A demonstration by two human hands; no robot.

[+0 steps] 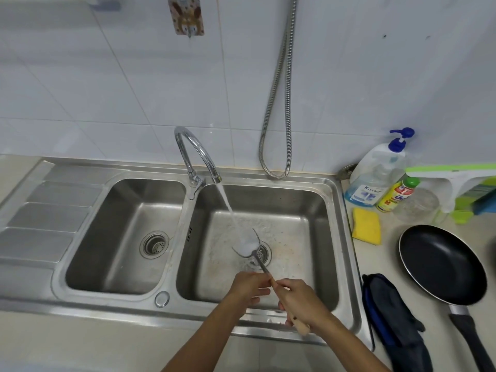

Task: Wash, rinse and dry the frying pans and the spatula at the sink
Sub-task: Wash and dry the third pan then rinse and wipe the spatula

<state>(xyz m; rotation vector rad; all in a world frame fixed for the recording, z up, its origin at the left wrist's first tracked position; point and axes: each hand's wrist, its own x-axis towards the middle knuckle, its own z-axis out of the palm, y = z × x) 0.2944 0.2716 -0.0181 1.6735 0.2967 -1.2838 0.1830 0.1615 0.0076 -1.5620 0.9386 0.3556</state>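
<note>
The right hand (300, 300) is closed round the pale wooden handle of a steel-bladed spatula (248, 248). Its fingers wrap underneath, and the blunt handle end pokes out below the wrist. The left hand (248, 287) has its fingers curled, with the fingertips pinching the thin metal shank just ahead of the wood; its palm side is hidden. Both hands hang over the near part of the right basin of a brushed stainless-steel double sink (331, 210).

The spatula slants away from the hands, its blade above the round drain strainer (264, 254), which it partly covers. A stream of water (228, 205) from the curved chrome tap (194, 146) lands on the blade and breaks white there. Only the blade's thin curved rim is clear, and its flat face is hard to make out.

A round black non-stick frying pan (442, 264) with a thin silvery rim lies on the pale beige surface (386, 255) right of the sink, well apart from the hands. Its black handle runs off the bottom edge. Between the pan and the sink lies a rumpled dark blue cloth (394, 312), also cut off below. Farther back sits a rectangular yellow sponge (366, 225), just beside the sink rim. Behind it stand a clear pump bottle with a blue top (375, 173) and a yellow bottle with a green cap (394, 194). A dark shape at the right edge is cut off and cannot be identified.
</note>
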